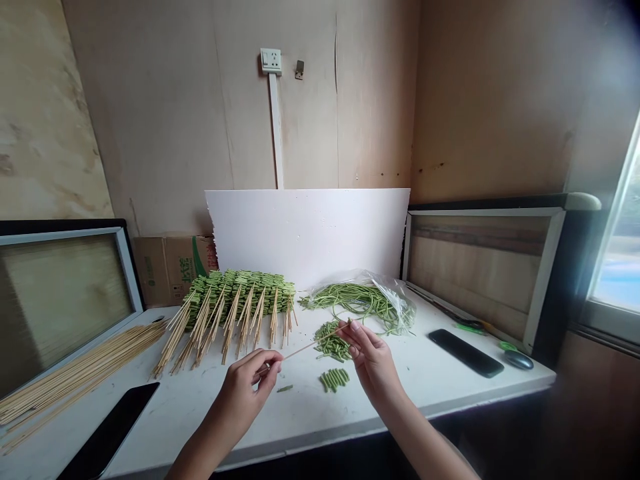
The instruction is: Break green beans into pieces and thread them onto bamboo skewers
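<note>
My left hand (250,379) is closed in a pinch round the lower part of a thin bamboo skewer (305,348), which slants up to the right. At its upper tip, my right hand (373,360) pinches what looks like a small green bean piece, mostly covered by the fingers. Below the hands lies a short row of cut green bean pieces (335,380), with a single piece (285,388) to its left. Just behind is a loose pile of cut beans (331,341). Long uncut green beans (357,298) lie in a clear plastic bag (403,303) farther back.
Stacked skewers of beans (245,290) stand back left, sticks pointing forward. Bare skewers (85,367) lie at the left beside a black phone (113,427). Another phone (466,352) and a mouse (519,359) are at the right. A white board (310,233) stands behind.
</note>
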`<state>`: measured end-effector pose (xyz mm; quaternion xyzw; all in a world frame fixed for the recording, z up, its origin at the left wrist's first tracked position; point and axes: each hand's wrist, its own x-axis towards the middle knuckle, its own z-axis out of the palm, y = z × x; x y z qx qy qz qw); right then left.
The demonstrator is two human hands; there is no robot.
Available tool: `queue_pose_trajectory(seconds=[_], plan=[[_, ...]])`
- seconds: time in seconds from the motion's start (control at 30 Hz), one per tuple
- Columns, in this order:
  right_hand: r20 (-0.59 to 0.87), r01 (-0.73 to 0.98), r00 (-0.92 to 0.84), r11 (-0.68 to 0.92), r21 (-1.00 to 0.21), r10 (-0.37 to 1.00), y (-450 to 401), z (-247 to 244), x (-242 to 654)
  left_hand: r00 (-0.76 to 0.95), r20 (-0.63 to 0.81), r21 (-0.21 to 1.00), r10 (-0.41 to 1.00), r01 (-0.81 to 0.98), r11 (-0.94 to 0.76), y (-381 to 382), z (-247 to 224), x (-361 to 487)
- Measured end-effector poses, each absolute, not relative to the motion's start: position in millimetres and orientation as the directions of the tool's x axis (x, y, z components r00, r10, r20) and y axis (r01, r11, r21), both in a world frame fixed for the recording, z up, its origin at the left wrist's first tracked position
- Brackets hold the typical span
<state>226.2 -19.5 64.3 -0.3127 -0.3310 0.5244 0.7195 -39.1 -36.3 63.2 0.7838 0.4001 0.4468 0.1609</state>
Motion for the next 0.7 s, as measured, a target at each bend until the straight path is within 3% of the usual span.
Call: queue_pose_trajectory(seconds=[0.37,0.7], plan=[[0.182,-0.448,0.306,0.31,-0.839,0.934,-24,63,221,0.279,0.599,0.598,0.75,0.467,-0.651,-37,60,-34],[0.196,-0.438,0.356,0.348,-0.829,0.914,-25,75,230,0.296,0.684,0.463,0.666,0.529,-0.711,-35,58,-39]])
